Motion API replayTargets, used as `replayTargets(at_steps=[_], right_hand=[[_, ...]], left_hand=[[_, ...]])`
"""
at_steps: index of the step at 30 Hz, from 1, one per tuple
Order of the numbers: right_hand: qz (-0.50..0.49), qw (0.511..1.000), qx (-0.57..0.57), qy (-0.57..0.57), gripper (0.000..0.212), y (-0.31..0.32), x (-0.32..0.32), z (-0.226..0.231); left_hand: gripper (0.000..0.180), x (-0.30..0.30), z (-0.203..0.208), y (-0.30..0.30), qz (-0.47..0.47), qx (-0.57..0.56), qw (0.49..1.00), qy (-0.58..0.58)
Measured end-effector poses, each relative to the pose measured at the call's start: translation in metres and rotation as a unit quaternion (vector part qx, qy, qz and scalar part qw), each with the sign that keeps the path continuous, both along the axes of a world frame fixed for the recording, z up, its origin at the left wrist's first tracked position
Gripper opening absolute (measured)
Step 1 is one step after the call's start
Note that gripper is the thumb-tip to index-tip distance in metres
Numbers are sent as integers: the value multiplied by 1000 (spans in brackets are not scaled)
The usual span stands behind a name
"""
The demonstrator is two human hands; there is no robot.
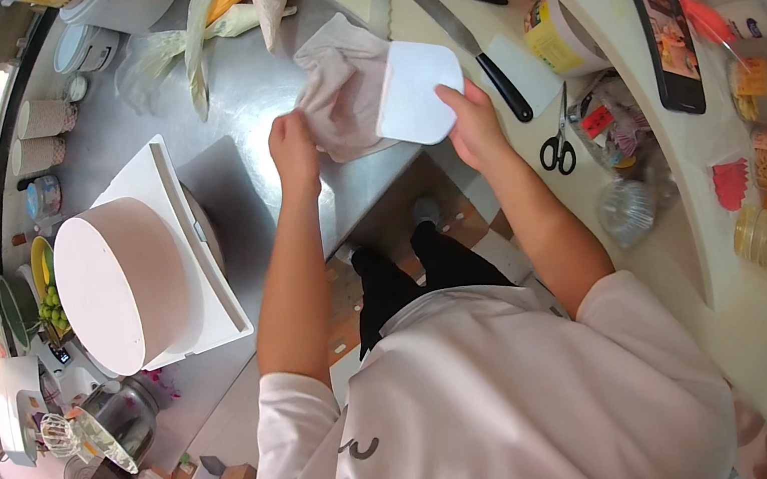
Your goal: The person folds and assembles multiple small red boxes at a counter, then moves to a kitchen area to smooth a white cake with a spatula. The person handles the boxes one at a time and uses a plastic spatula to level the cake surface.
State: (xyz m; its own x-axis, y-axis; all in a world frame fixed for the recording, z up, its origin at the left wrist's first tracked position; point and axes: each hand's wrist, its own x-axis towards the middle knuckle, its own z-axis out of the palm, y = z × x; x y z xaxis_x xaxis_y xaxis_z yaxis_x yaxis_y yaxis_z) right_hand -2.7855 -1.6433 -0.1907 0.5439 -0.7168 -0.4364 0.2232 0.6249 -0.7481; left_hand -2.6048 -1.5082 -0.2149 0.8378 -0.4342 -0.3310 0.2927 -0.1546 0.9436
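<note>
My left hand is closed on a pale, damp-looking cloth that hangs bunched in front of me. Between the thumb and fingers of my right hand is a flat white dough scraper with rounded corners. The scraper's left edge lies against the cloth, and both are held up over the front edge of the steel table. To my left stands a tall, smooth, pale pink round cake on a white square board, with no hand on it.
Filled piping bags lie at the back of the table. Along the right counter are a long knife, small scissors, a yellow-labelled tub and a phone. A stand mixer is at the far left.
</note>
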Motion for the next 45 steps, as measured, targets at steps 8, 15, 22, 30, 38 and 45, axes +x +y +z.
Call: replayTargets(at_steps=[8, 15, 22, 30, 38, 45], right_hand=[[177, 911, -214, 304, 29, -2, 50, -54], [221, 946, -16, 238, 24, -19, 47, -70], [226, 919, -160, 282, 29, -16, 58, -75], [328, 892, -166, 263, 23, -16, 46, -59], [33, 994, -91, 55, 29, -63, -58, 18], [-116, 984, -115, 78, 40, -96, -81, -23]], left_hand=[[17, -66, 11, 34, -105, 47, 946, -303], [41, -36, -35, -48, -380, 88, 848, -359], [52, -53, -46, -42, -375, 122, 818, -418], [53, -24, -53, -56, -344, 217, 761, -505], [26, -51, 15, -14, -111, 45, 958, -262], [36, -101, 23, 139, 38, -31, 986, 160]])
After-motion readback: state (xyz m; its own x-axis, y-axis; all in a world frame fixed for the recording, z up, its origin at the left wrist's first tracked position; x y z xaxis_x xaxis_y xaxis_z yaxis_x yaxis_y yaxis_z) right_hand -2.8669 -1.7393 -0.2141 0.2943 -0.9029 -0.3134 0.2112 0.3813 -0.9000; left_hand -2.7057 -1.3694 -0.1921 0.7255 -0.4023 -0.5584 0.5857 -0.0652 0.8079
